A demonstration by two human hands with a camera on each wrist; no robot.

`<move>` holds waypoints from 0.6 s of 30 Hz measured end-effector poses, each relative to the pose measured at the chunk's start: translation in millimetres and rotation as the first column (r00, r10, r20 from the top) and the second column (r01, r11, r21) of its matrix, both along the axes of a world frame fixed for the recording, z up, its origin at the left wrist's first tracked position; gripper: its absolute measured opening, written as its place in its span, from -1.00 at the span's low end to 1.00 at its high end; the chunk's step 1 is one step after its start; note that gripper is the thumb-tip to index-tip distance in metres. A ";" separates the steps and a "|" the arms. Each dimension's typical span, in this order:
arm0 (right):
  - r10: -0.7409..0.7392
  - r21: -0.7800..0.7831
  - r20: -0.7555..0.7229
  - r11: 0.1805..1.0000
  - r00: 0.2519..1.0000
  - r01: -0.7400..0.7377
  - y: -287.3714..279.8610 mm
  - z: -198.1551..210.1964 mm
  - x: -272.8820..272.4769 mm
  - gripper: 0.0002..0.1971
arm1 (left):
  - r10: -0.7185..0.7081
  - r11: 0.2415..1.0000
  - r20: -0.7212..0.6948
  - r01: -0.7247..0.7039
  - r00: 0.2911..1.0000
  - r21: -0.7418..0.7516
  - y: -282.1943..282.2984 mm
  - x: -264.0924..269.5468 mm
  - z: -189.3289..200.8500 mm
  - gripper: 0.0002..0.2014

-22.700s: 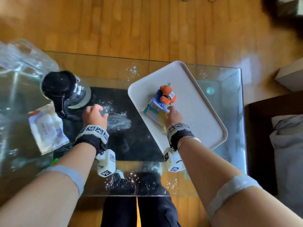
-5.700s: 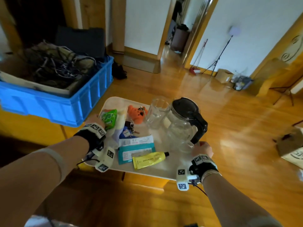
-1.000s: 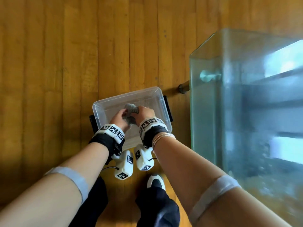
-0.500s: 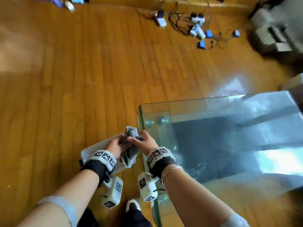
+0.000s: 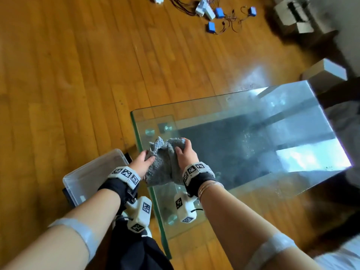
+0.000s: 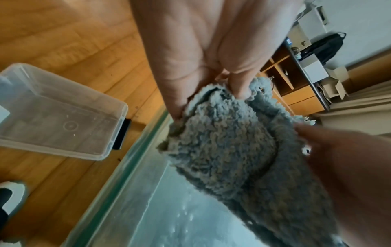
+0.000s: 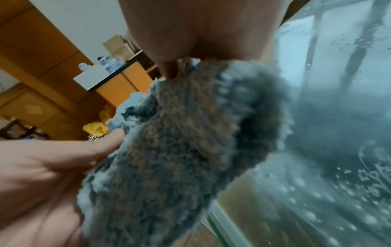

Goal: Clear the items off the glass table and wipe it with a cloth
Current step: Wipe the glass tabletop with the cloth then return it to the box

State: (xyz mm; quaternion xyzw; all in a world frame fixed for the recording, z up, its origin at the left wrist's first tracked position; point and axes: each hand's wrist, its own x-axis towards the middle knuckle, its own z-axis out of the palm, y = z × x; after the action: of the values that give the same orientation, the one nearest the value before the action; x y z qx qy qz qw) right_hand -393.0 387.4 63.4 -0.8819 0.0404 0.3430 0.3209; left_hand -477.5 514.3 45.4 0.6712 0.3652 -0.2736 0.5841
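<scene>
A crumpled grey terry cloth (image 5: 164, 160) hangs between both hands just above the near left corner of the glass table (image 5: 303, 141). My left hand (image 5: 141, 163) pinches the cloth's left edge between thumb and fingers (image 6: 239, 83). My right hand (image 5: 185, 152) grips its right side, fingers curled over the top. In the left wrist view the cloth (image 6: 222, 145) droops over the table's green edge (image 6: 118, 170). In the right wrist view the cloth (image 7: 180, 150) fills the middle, with speckled, smeared glass (image 7: 338, 175) behind it. The table top carries no items.
A clear plastic bin (image 5: 91, 172) sits on the wooden floor left of the table; the left wrist view shows the bin (image 6: 52, 113) holding only a little water. Blue battery packs and wires (image 5: 216, 14) lie on the floor far off. A cardboard box (image 5: 325, 74) stands beyond the table's far corner.
Both hands lifted the cloth out of the bin and carried it right, over the table's corner. The head view has swung up to take in the whole table top.
</scene>
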 end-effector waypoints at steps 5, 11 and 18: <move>0.144 -0.106 -0.063 0.983 0.988 -0.150 0.8 -12.8 17.3 -0.17 | 0.028 0.997 -0.059 -0.032 0.998 -0.071 -3.8 14.2 -12.6 -0.45; 0.219 -0.195 0.020 0.958 0.975 -0.211 10.8 -43.3 49.1 -0.23 | 0.026 0.998 -0.093 -0.031 0.995 -0.057 0.9 46.1 -30.3 -0.57; 0.254 -0.076 0.212 0.967 0.944 -0.243 15.4 -91.4 115.5 -0.19 | 0.227 0.968 -0.022 -0.223 0.974 0.118 5.4 90.5 -79.1 -0.66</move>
State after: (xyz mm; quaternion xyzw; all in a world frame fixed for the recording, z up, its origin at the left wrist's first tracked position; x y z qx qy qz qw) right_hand -277.5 402.8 -28.0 -0.9200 -0.0986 0.2797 0.2560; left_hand -387.0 519.7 -33.7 0.6532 0.4643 -0.1958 0.5652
